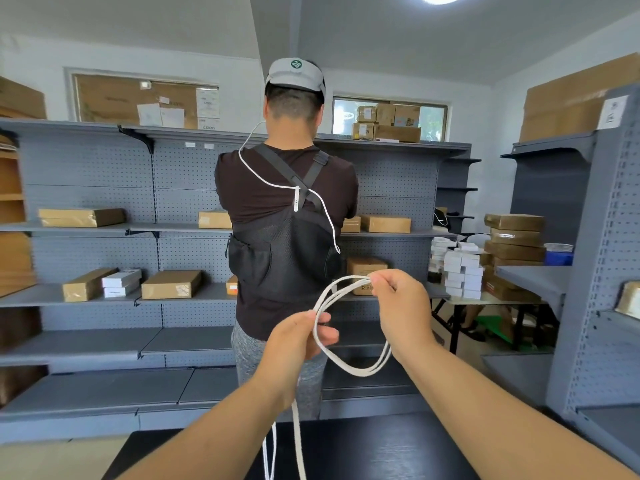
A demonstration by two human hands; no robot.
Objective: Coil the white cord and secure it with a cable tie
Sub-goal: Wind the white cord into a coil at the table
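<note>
Cord (360, 373) hangs over table (398, 448); person (287, 202) faces shelves (86, 230).

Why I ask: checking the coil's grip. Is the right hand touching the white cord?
Touching. The head view shows the right hand pinching the white cord at the loop's top.

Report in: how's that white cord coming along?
Left hand, right hand both grip white cord. A few loops formed; tail hangs loose. No cable tie seen.

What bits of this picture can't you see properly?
Head view only.
- Ends of the cord: cut off by the bottom edge.
- Cable tie: nowhere in sight.
- Hands of the other person: hidden by their body.
- Labels on the boxes: too small, blurred.
</note>
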